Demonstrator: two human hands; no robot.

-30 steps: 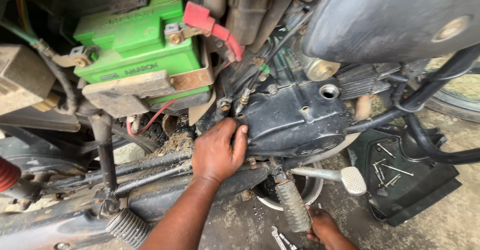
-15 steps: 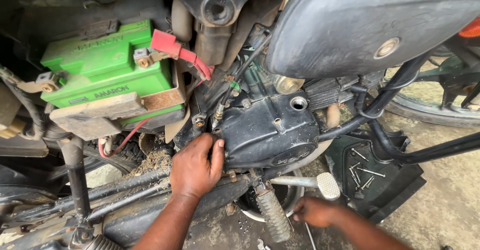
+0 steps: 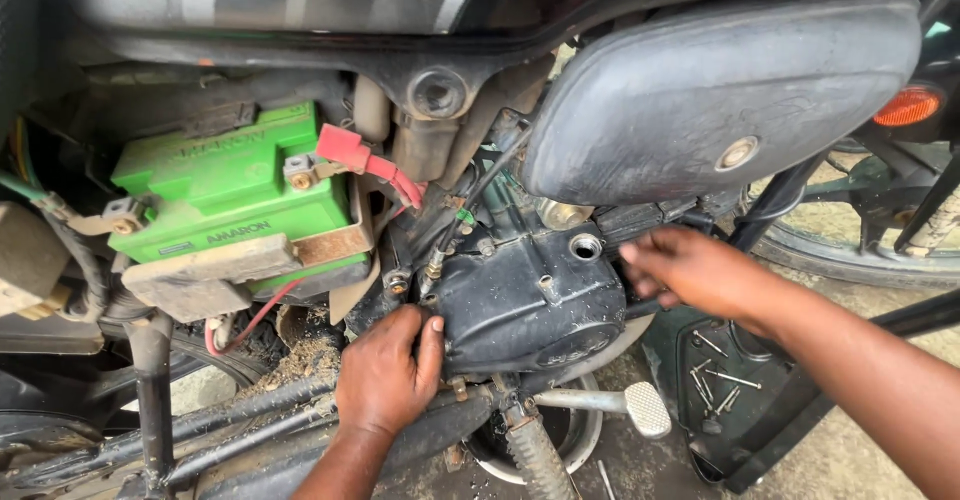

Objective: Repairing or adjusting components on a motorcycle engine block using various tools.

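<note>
Our left hand (image 3: pixel 385 375) is flat, fingers together, pressed on the lower left edge of the black engine side cover (image 3: pixel 530 295). Right hand (image 3: pixel 690 272), fingers loosely curled, touches its right edge. Green battery (image 3: pixel 230 190) upper left; loose screws (image 3: pixel 715 375) lie in a black panel (image 3: pixel 770 440) on the floor.

Your two hands, left (image 3: pixel 385 375) and right (image 3: pixel 690 272), one black engine cover (image 3: pixel 525 305), one green battery (image 3: pixel 235 190), one red terminal cap (image 3: pixel 342 147), one orange reflector (image 3: pixel 908 107), one foot peg (image 3: pixel 646 409), several loose bolts (image 3: pixel 715 370) on one black panel (image 3: pixel 790 415)
</note>
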